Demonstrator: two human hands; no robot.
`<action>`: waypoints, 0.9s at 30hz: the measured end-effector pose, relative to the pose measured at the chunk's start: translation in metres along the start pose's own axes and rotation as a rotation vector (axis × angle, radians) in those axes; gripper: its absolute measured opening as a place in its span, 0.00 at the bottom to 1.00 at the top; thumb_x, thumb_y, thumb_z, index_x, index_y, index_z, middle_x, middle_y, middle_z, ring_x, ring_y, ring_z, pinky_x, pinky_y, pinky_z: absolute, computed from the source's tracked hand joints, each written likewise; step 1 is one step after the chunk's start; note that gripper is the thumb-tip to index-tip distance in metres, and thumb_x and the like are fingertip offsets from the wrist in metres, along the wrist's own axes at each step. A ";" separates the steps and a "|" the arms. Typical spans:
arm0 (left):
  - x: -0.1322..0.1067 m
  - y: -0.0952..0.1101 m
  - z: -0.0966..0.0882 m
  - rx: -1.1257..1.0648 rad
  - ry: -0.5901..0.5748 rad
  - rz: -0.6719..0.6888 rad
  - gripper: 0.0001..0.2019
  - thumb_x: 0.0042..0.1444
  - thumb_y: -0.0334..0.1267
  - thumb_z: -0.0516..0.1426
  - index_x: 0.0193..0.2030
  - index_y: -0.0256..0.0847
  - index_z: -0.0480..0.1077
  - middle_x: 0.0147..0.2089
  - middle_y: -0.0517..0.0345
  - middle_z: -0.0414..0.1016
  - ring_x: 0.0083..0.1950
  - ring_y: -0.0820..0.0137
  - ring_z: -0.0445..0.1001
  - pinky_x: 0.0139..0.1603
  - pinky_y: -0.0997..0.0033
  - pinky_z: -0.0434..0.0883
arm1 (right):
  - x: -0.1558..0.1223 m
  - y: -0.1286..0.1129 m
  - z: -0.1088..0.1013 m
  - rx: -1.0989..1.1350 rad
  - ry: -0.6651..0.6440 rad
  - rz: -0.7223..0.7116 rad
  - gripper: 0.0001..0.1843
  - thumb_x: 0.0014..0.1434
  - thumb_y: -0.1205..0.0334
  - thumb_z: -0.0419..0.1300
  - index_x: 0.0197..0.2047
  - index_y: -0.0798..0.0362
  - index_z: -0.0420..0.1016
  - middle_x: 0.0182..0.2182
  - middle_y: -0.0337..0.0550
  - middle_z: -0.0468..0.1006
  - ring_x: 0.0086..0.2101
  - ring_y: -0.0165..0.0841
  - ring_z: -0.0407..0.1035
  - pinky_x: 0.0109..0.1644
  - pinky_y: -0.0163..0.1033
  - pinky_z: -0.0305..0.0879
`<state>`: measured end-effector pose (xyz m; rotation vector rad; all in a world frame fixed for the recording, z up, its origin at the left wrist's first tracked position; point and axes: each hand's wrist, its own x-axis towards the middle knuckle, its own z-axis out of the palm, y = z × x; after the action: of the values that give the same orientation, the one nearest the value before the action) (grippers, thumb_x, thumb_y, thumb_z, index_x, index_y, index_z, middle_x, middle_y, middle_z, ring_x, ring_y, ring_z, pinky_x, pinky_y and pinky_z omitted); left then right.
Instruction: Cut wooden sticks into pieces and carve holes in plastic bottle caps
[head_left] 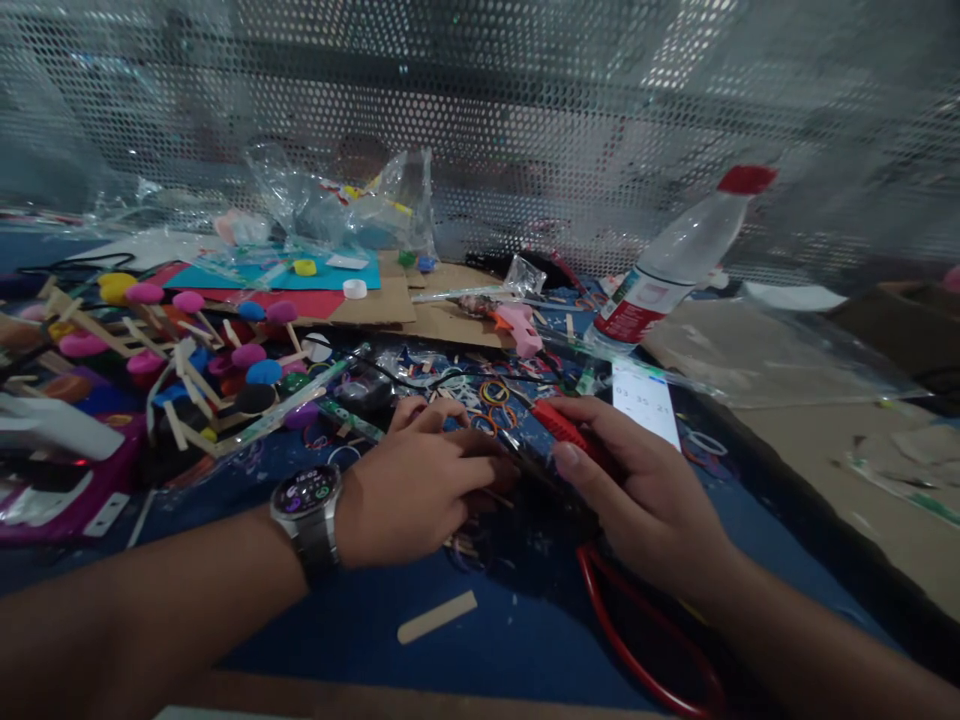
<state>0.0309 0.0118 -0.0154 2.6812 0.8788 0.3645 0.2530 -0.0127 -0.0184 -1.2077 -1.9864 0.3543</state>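
Note:
My left hand (416, 480), a watch (306, 503) on its wrist, rests low on the blue table top (510, 640) with fingers curled over something dark that I cannot make out. My right hand (637, 490) is closed round a red-handled tool (566, 428), whose red cord (637, 650) loops back toward me. The two hands almost touch over a dark patch between them. Coloured rubber bands (491, 392) lie just beyond the fingers. A wooden stick (437, 616) lies on the table below my left hand.
A heap of wooden sticks with coloured caps (202, 350) fills the left. Cardboard and coloured paper (375, 295) lie behind, with plastic bags (352, 205). A pink glue gun (520, 325), a tilted bottle with a red cap (675, 260) and a lit phone (646, 400) sit at centre right. Perforated mesh (525, 100) closes the back.

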 end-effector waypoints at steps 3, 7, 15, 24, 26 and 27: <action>0.002 0.001 0.000 -0.051 0.007 -0.043 0.12 0.60 0.27 0.53 0.45 0.44 0.74 0.53 0.55 0.78 0.59 0.54 0.64 0.61 0.48 0.57 | -0.001 0.001 0.000 -0.004 -0.002 0.012 0.13 0.68 0.56 0.54 0.51 0.51 0.73 0.40 0.46 0.80 0.38 0.38 0.75 0.42 0.42 0.72; 0.002 0.003 0.000 -0.061 -0.004 -0.016 0.13 0.60 0.27 0.52 0.48 0.39 0.73 0.54 0.47 0.74 0.57 0.53 0.64 0.60 0.46 0.61 | 0.000 0.001 0.001 0.010 0.001 0.016 0.14 0.68 0.55 0.55 0.51 0.52 0.73 0.40 0.47 0.80 0.38 0.38 0.75 0.41 0.42 0.72; -0.005 0.002 -0.006 -0.289 0.263 -0.195 0.12 0.60 0.39 0.56 0.47 0.37 0.68 0.49 0.45 0.74 0.53 0.55 0.70 0.56 0.48 0.69 | 0.003 -0.002 -0.001 0.031 0.032 0.087 0.14 0.68 0.54 0.54 0.50 0.51 0.72 0.36 0.44 0.79 0.34 0.37 0.74 0.33 0.39 0.69; -0.003 -0.010 -0.006 -0.995 0.472 -0.366 0.14 0.52 0.32 0.61 0.45 0.40 0.66 0.36 0.60 0.72 0.35 0.71 0.73 0.38 0.68 0.73 | 0.025 -0.020 -0.018 -0.267 0.005 -0.266 0.10 0.64 0.60 0.55 0.48 0.51 0.71 0.38 0.48 0.81 0.34 0.40 0.76 0.37 0.43 0.72; -0.002 -0.011 -0.006 -1.061 0.490 -0.397 0.11 0.54 0.33 0.61 0.42 0.40 0.64 0.35 0.61 0.70 0.34 0.72 0.72 0.36 0.70 0.72 | 0.029 -0.019 -0.015 -0.317 0.020 -0.332 0.11 0.64 0.62 0.55 0.49 0.51 0.71 0.38 0.49 0.82 0.35 0.40 0.78 0.36 0.42 0.73; -0.002 -0.011 -0.006 -1.092 0.494 -0.415 0.10 0.55 0.33 0.60 0.42 0.41 0.63 0.35 0.61 0.69 0.34 0.73 0.72 0.35 0.71 0.72 | 0.029 -0.018 -0.013 -0.328 0.022 -0.351 0.12 0.64 0.62 0.54 0.50 0.52 0.71 0.38 0.49 0.83 0.35 0.40 0.78 0.35 0.42 0.73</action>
<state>0.0209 0.0203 -0.0141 1.3902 0.9382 1.0525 0.2443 0.0010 0.0144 -1.0177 -2.2444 -0.1663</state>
